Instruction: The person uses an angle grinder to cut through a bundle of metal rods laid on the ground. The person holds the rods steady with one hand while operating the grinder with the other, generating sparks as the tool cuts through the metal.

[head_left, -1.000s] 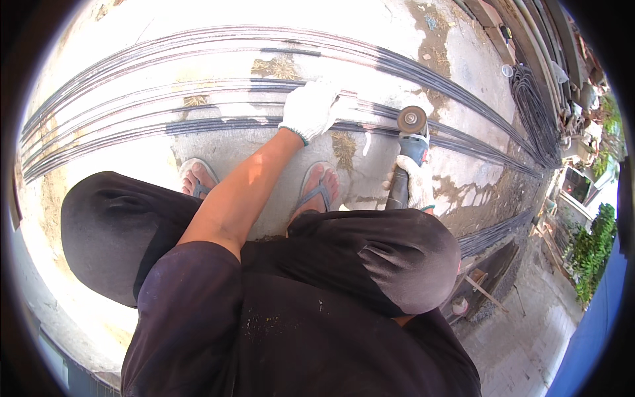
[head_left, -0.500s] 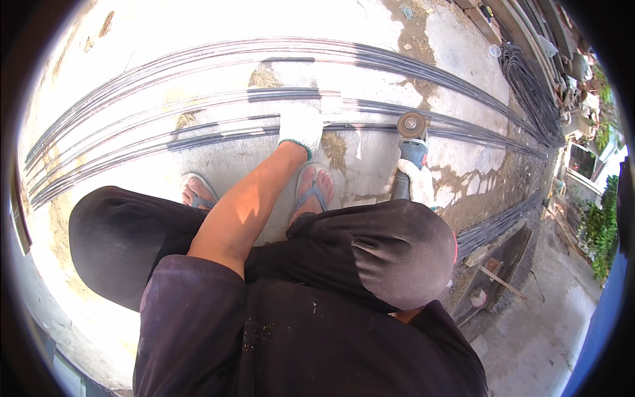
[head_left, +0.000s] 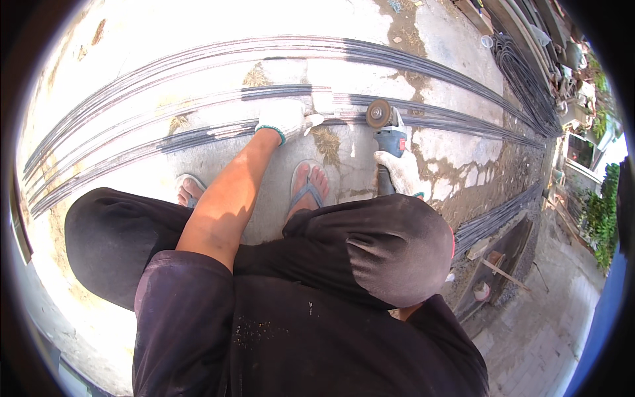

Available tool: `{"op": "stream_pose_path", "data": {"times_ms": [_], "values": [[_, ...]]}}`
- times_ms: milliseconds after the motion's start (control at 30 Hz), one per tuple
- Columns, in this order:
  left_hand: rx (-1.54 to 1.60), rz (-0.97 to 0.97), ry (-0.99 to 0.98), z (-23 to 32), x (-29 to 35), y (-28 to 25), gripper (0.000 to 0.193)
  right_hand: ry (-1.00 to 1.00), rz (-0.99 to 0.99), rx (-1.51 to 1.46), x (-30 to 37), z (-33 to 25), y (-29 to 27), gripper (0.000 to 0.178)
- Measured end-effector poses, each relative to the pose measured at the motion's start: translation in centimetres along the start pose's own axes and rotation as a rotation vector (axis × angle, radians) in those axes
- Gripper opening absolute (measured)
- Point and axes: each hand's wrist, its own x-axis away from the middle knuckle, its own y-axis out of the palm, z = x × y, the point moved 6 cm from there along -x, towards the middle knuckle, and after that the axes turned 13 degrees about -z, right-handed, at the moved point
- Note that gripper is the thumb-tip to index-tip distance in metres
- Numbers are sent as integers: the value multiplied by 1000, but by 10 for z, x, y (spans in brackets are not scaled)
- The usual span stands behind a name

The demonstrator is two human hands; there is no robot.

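Note:
My left hand (head_left: 283, 119), in a white knit glove with a green cuff, is closed around thin ribbed steel bars (head_left: 211, 136) in the nearest bundle, just beyond my feet. One gloved finger or the thumb reaches rightward along the bars. Gripped in my gloved right hand (head_left: 401, 172) is a blue and grey angle grinder (head_left: 391, 141), its head pointing away from me. Its round brown disc (head_left: 379, 114) is over the bars to the right of my left hand. I cannot tell whether the disc touches them or spins.
More long bars (head_left: 284, 45) curve across the concrete farther out. Coiled dark rods (head_left: 522, 83) lie by stacked boards at the far right. Another bundle (head_left: 496, 215) and a trough (head_left: 493, 268) with a stick across it are right of my knee. My sandalled feet (head_left: 308, 188) are close behind the bars.
The grinder has moved left and slightly away from me, bringing its disc closer to my left hand. My left hand has shifted a little left along the bars.

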Motion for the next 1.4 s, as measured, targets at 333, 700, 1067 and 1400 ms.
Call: {"op": "stream_pose_path", "data": {"times_ms": [333, 700, 1067, 1400], "values": [[49, 12, 45, -16, -17, -1, 65, -79, -64, -8, 2, -13, 30, 46], [-144, 190, 56, -5, -5, 9, 67, -81, 14, 330, -41, 36, 12, 65], [-189, 572, 183, -9, -1, 41, 47, 10, -59, -450, 16, 5, 27, 30], [110, -73, 118, -12, -17, -3, 57, 14, -29, -326, 13, -1, 15, 35]]}}
